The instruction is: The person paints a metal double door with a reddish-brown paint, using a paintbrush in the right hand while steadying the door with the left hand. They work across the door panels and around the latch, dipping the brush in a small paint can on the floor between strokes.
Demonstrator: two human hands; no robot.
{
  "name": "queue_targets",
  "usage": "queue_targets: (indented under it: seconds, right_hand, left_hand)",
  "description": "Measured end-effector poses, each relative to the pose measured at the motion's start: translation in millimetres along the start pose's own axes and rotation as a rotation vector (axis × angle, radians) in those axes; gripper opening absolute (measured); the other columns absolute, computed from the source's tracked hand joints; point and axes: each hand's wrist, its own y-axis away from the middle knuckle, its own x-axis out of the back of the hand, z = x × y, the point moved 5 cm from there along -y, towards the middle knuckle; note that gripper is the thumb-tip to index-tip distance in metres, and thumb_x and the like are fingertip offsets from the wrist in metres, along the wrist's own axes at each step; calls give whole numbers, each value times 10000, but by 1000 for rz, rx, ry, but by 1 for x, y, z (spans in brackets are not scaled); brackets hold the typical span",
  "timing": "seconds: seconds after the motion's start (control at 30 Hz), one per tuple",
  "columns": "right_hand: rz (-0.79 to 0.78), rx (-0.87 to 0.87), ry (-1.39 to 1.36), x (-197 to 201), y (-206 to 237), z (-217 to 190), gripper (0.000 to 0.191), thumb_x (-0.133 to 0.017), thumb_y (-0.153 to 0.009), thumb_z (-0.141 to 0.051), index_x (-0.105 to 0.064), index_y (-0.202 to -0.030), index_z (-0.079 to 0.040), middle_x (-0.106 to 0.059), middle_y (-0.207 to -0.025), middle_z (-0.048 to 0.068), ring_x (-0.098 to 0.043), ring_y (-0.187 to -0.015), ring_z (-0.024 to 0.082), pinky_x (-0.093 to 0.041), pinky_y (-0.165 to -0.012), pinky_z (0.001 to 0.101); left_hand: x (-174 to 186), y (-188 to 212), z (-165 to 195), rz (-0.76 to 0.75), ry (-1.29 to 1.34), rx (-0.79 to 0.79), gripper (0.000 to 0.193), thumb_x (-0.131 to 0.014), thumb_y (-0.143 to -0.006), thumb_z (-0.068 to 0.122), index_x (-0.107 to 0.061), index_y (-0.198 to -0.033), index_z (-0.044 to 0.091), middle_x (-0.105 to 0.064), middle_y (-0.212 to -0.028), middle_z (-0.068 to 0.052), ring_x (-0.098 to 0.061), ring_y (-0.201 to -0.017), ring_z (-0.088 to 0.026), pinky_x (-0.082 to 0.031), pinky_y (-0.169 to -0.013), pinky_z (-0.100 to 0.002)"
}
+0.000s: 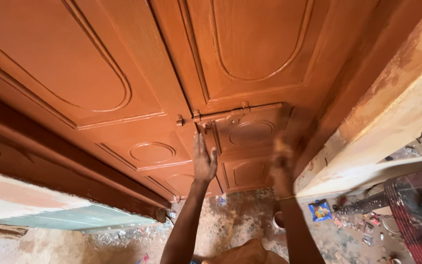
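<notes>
A: Left hand [204, 161] status?
B: Open, flat against the right door [250, 132], just under the bolt [235, 113].
A: Right hand [282, 159]?
B: Blurred against the same door; grip cannot be determined.

Both arms stretched up and forward, bare forearms in view. Left hand [204, 161] is flat, fingers together and pointing up, thumb out to the side. Right hand [282, 161] is raised alongside but motion-blurred, so its fingers are unreadable; thin band on that wrist.
</notes>
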Motion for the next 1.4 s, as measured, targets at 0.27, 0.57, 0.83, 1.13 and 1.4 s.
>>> queue_targets:
  seconds: [0.27,0.57,0.83,1.13,1.4]
  right_hand:
    - [-488,81,24,-41,1,0,583,-624,-1030,-428,-515,-1460,-49,-500,-947,-17,-466,-829,77,-420,-747,213]
    - [3,-115,-69,94,-43,-13,420,-569,-1043,-250,-511,-1448,-157,-499,-920,-70,-410,-693,49,-366,-569,198]
    - [-53,-97,-102,140,-42,-24,437,-547,-1007,-103,-515,-1441,-153,-472,-853,-67,-400,-653,39,-350,-544,199]
    - [-173,-164,-98,141,-18,-62,448,-546,-1028,-141,-489,-1473,-163,-471,-849,-78,-392,-655,20,-338,-541,175]
    - [-179,-185,-162,147,2,-78,460,-547,-1036,-187,-484,-1490,-151,-434,-791,-73,-354,-618,23,-311,-513,185]
  left_hand:
    - [-58,-42,38,-97,-52,-15,683,-481,-1066,332,-287,-1577,-78,-276,-1660,-268,-251,-1550,-450,-232,-1267,-479]
    - [-122,-62,86,-134,39,57,838,-615,-981,352,-219,-1594,-60,-250,-1638,-323,-280,-1490,-484,-274,-1209,-485]
    - [-130,-57,132,-47,-8,86,813,-743,-901,214,-311,-1548,-23,-516,-1421,-267,-311,-1488,-507,-319,-1208,-503]
    - [-125,-33,160,-51,722,247,466,-704,-932,45,-500,-1345,-22,-631,-1205,-105,-660,-1081,-235,-582,-949,-380]
    - [-106,-74,201,-194,605,184,678,-648,-962,48,-350,-1570,15,-553,-1491,-154,-596,-1327,-261,-525,-1088,-364]
